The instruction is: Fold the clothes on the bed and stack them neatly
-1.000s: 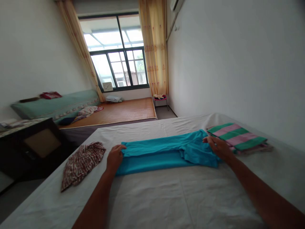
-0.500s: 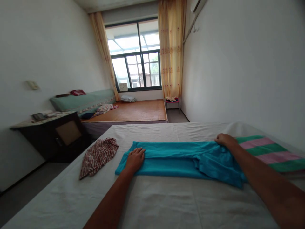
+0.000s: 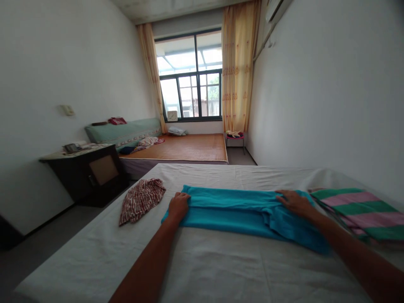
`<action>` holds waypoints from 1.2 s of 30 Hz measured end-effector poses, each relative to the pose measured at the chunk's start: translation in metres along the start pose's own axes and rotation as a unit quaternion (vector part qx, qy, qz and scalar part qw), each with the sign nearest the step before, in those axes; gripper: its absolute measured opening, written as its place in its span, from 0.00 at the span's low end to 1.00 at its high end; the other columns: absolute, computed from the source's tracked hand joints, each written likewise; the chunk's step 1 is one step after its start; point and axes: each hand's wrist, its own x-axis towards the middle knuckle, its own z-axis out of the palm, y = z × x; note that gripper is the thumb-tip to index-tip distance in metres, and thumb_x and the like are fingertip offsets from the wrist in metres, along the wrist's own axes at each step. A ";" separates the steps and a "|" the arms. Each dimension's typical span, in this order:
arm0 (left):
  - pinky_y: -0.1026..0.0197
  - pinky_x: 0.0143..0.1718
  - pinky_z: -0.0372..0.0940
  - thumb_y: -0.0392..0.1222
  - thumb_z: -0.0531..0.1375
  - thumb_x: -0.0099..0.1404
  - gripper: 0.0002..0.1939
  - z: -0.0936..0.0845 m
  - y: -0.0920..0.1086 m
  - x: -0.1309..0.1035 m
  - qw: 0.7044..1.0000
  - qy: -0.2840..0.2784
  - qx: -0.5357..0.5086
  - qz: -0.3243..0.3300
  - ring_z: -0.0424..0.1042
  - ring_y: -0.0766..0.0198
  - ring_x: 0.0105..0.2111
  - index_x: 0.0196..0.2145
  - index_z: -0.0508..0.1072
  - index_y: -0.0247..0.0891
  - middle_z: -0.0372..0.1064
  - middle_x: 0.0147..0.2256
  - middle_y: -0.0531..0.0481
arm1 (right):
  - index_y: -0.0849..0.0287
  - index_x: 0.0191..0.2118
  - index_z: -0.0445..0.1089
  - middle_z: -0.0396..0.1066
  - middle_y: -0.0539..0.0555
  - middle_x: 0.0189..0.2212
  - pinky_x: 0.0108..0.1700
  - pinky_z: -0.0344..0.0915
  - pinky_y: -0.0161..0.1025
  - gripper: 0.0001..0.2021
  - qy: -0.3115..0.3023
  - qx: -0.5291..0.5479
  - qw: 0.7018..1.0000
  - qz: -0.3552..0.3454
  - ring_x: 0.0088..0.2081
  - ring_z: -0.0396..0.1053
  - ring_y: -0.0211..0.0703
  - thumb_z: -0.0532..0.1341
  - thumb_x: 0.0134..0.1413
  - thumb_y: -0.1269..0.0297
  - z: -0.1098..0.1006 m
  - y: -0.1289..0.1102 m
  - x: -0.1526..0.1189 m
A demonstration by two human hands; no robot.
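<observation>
A turquoise garment (image 3: pixel 227 216) lies folded lengthwise, rumpled at right, across a white sheet (image 3: pixel 221 261).

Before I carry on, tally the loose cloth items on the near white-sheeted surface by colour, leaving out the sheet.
Bright blue fabric garment: 1
Reddish-brown and white patterned cloth: 1
Green-and-pink striped folded cloth: 1
Total: 3, counting the striped fold as one; any separate layers beneath can't be told.

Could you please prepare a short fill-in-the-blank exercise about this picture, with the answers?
1. Counting the left hand and the right hand, ____ hands touch the blue cloth.
2. The patterned cloth lies to the ____ of the blue cloth.
3. The striped cloth is green and ____.

Missing words: two; left; pink.
</observation>
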 end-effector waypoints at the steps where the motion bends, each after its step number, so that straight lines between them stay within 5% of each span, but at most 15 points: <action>1: 0.56 0.46 0.63 0.29 0.51 0.63 0.21 -0.003 -0.005 -0.002 1.000 0.003 0.000 -0.013 0.64 0.54 0.51 0.46 0.75 0.44 0.72 0.49 0.46 | 0.53 0.55 0.69 0.70 0.59 0.54 0.54 0.62 0.56 0.25 -0.050 -0.024 0.998 -0.005 0.56 0.66 0.57 0.49 0.59 0.49 0.010 -0.013 -0.013; 6: 0.48 0.50 0.61 0.28 0.54 0.61 0.14 -0.020 -0.028 -0.012 0.995 0.053 -0.002 -0.082 0.62 0.47 0.53 0.36 0.78 0.40 0.70 0.47 0.41 | 0.50 0.62 0.61 0.59 0.53 0.63 0.61 0.51 0.60 0.27 -0.075 -0.101 0.992 -0.033 0.62 0.57 0.53 0.43 0.62 0.48 0.032 -0.038 -0.053; 10: 0.48 0.61 0.52 0.29 0.53 0.62 0.15 -0.022 -0.022 -0.014 0.992 0.127 -0.014 -0.023 0.56 0.51 0.60 0.39 0.77 0.39 0.63 0.57 0.44 | 0.51 0.62 0.61 0.60 0.53 0.62 0.61 0.51 0.58 0.28 -0.068 -0.097 0.993 -0.026 0.62 0.57 0.51 0.42 0.63 0.48 0.030 -0.035 -0.052; 14: 0.53 0.62 0.52 0.36 0.51 0.67 0.21 -0.005 -0.006 -0.010 0.997 0.045 -0.038 0.051 0.58 0.58 0.60 0.56 0.69 0.43 0.63 0.59 0.48 | 0.49 0.61 0.62 0.61 0.53 0.62 0.61 0.52 0.58 0.27 -0.058 -0.088 0.994 -0.026 0.62 0.58 0.51 0.43 0.62 0.48 0.032 -0.032 -0.050; 18: 0.49 0.61 0.53 0.48 0.47 0.71 0.21 0.011 -0.003 -0.007 0.999 -0.031 -0.019 0.018 0.57 0.55 0.62 0.58 0.67 0.45 0.61 0.61 0.49 | 0.48 0.61 0.62 0.63 0.53 0.61 0.61 0.53 0.57 0.27 -0.047 -0.072 0.996 -0.024 0.61 0.59 0.52 0.43 0.62 0.46 0.036 -0.028 -0.049; 36: 0.49 0.58 0.55 0.51 0.45 0.70 0.26 0.016 -0.016 -0.002 0.995 -0.012 0.034 -0.098 0.59 0.50 0.60 0.58 0.65 0.36 0.61 0.60 0.38 | 0.49 0.59 0.65 0.65 0.52 0.59 0.61 0.55 0.53 0.28 -0.039 -0.071 0.997 -0.006 0.60 0.61 0.51 0.43 0.61 0.45 0.037 -0.017 -0.048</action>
